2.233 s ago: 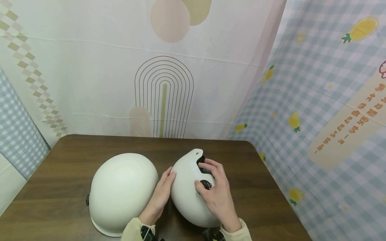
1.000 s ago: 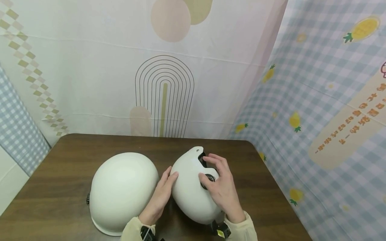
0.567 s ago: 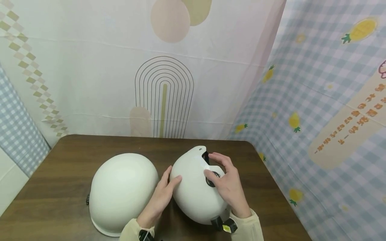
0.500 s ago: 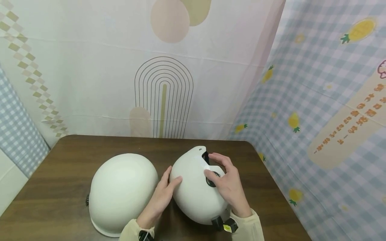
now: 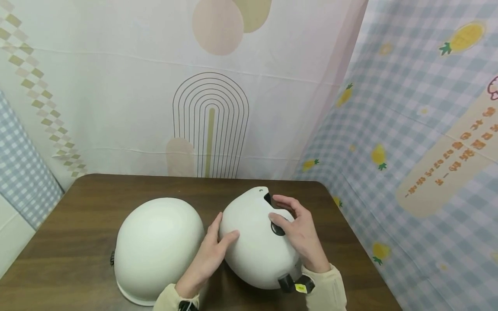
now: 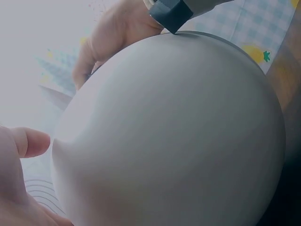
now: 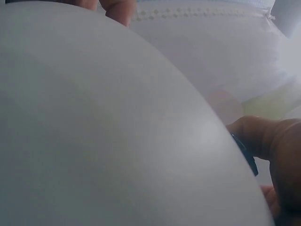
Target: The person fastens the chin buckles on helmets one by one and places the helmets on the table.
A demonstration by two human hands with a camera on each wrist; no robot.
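Two white helmets lie on the table. The right-hand helmet (image 5: 253,242) is tilted, its cut-out edge facing to the right and a black round knob (image 5: 278,228) on its side. My right hand (image 5: 301,231) grips it there, thumb at the knob and fingers over the edge, their tips partly hidden. My left hand (image 5: 210,248) rests along its left side with fingers straight and thumb on the shell. In the left wrist view, the white shell (image 6: 174,132) fills most of the picture. The left-hand helmet (image 5: 157,246) sits dome up, close beside my left hand.
A brown wooden table (image 5: 97,194) bears both helmets. A small black fitting (image 5: 112,258) sticks out from the left helmet's rim. Behind the table hangs a pale patterned cloth (image 5: 128,108), and a blue checked cloth (image 5: 389,129) hangs on the right.
The right-hand helmet has turned and shifted slightly to the right. My right hand has moved right with it, and my left thumb has slid farther onto the shell. The left-hand helmet stays put.
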